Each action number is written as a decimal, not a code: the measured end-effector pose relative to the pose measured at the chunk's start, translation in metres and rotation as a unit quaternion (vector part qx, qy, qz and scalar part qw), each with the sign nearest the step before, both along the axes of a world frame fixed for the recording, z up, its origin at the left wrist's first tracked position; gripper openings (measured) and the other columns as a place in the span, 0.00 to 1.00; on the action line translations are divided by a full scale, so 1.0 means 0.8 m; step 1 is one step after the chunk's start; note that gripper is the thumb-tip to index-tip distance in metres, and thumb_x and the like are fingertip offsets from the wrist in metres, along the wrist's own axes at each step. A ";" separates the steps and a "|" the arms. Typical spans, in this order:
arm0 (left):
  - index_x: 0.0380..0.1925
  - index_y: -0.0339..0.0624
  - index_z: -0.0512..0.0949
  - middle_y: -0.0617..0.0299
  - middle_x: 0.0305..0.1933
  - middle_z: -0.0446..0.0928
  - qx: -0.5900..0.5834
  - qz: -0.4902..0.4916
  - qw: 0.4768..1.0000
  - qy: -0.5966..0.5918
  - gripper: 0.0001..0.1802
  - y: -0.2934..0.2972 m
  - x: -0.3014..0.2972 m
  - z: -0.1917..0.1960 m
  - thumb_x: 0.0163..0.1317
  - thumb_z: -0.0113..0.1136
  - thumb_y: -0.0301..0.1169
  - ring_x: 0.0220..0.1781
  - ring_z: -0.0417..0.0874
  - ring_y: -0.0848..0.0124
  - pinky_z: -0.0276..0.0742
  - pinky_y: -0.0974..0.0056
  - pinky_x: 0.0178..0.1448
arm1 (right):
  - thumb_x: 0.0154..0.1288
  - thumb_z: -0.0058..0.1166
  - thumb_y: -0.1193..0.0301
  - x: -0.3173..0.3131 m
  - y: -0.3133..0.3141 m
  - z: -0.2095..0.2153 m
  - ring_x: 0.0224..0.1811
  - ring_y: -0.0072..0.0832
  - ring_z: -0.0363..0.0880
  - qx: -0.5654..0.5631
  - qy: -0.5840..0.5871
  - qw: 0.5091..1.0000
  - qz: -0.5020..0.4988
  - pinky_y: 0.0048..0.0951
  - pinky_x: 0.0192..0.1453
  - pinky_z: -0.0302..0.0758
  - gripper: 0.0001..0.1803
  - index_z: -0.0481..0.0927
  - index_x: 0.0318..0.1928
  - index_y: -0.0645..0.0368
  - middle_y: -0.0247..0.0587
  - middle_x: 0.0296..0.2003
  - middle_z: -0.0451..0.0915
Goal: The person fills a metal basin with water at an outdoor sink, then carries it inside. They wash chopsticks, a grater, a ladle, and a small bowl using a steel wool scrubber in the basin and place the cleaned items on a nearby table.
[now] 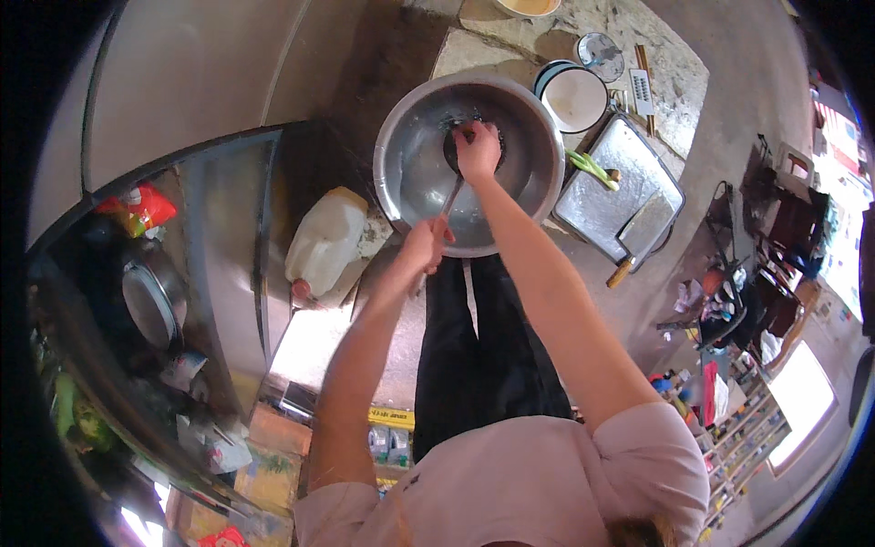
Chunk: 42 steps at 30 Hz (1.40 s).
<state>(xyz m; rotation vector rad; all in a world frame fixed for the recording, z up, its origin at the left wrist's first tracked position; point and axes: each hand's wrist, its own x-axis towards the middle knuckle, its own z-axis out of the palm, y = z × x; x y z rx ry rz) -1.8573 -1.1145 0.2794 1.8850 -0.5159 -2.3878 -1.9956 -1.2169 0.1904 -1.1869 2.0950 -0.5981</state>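
Note:
A large, shiny metal basin (543,202) stands in front of me with some water in it. My left hand (426,246) is closed round the handle of a long-handled ladle (452,197) at the basin's near rim. The ladle's dark round head lies inside the basin. Over that head is my right hand (479,155), its fingers bent together and pressed down into it. Whatever the right fingers may hold is hidden beneath them.
Right of the basin, a silvery board (592,202) carries green onions (592,169) and a knife (629,246). Beyond it are a white enamel pot (574,98), a grater (642,92) and chopsticks (646,73). A pale plastic jug (325,239) stands left, near a dark-framed cabinet (182,196).

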 end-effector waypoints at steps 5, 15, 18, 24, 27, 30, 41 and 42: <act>0.25 0.39 0.72 0.61 0.15 0.66 -0.120 0.034 0.990 -0.071 0.25 0.038 -0.028 -0.007 0.70 0.38 0.48 0.09 0.66 0.72 0.58 0.63 0.11 | 0.53 0.62 0.68 0.021 0.009 -0.019 0.40 0.44 0.76 0.054 0.042 0.946 -0.317 0.41 0.48 0.72 0.09 0.80 0.33 0.58 0.48 0.38 0.76; 0.28 0.35 0.73 0.45 0.22 0.75 -0.373 -0.259 0.862 -0.227 0.24 0.010 0.006 -0.029 0.70 0.38 0.44 0.24 0.77 0.46 0.71 0.48 0.32 | 0.52 0.50 0.72 -0.054 0.004 0.010 0.46 0.33 0.72 -0.177 0.253 0.876 0.370 0.34 0.47 0.76 0.09 0.79 0.36 0.52 0.33 0.42 0.72; 0.30 0.34 0.73 0.40 0.29 0.77 -0.343 -0.273 0.860 -0.261 0.22 0.003 0.001 0.003 0.70 0.39 0.42 0.35 0.77 0.42 0.72 0.45 0.39 | 0.53 0.50 0.73 -0.055 0.022 0.010 0.46 0.36 0.72 -0.123 0.258 0.908 0.308 0.37 0.48 0.75 0.09 0.79 0.35 0.53 0.35 0.42 0.73; 0.30 0.35 0.73 0.38 0.31 0.77 -0.315 -0.274 0.860 -0.293 0.21 0.005 -0.029 0.004 0.70 0.40 0.42 0.37 0.78 0.42 0.73 0.43 0.41 | 0.47 0.56 0.75 -0.020 0.061 -0.009 0.47 0.41 0.75 0.013 0.017 0.999 0.047 0.40 0.48 0.74 0.08 0.83 0.31 0.55 0.41 0.39 0.77; 0.30 0.35 0.73 0.38 0.30 0.77 -0.320 -0.276 0.857 -0.294 0.21 0.001 -0.028 0.001 0.70 0.40 0.42 0.37 0.78 0.41 0.73 0.43 0.41 | 0.48 0.55 0.75 -0.033 0.059 -0.005 0.46 0.42 0.75 0.040 -0.021 0.996 0.073 0.40 0.47 0.75 0.07 0.83 0.31 0.54 0.43 0.39 0.77; 0.31 0.35 0.73 0.38 0.31 0.77 -0.323 -0.284 0.857 -0.284 0.22 0.000 -0.020 -0.003 0.70 0.39 0.43 0.37 0.78 0.41 0.73 0.43 0.41 | 0.49 0.55 0.75 -0.065 0.047 -0.005 0.46 0.42 0.75 0.009 0.082 0.965 0.248 0.40 0.48 0.75 0.09 0.84 0.32 0.54 0.44 0.39 0.77; 0.25 0.35 0.71 0.52 0.19 0.71 -0.222 -0.199 0.942 -0.154 0.24 -0.014 0.007 -0.002 0.70 0.40 0.44 0.16 0.71 0.57 0.67 0.55 0.21 | 0.51 0.58 0.73 -0.051 0.034 0.020 0.50 0.50 0.73 0.018 0.061 0.986 0.153 0.43 0.53 0.72 0.15 0.80 0.42 0.55 0.49 0.48 0.72; 0.24 0.36 0.70 0.56 0.17 0.69 -0.129 -0.169 0.971 -0.108 0.24 -0.019 0.005 0.007 0.70 0.39 0.44 0.12 0.69 0.62 0.65 0.58 0.16 | 0.52 0.58 0.73 -0.039 0.031 0.027 0.50 0.51 0.72 0.007 0.033 0.996 0.087 0.43 0.53 0.72 0.15 0.80 0.44 0.55 0.51 0.49 0.72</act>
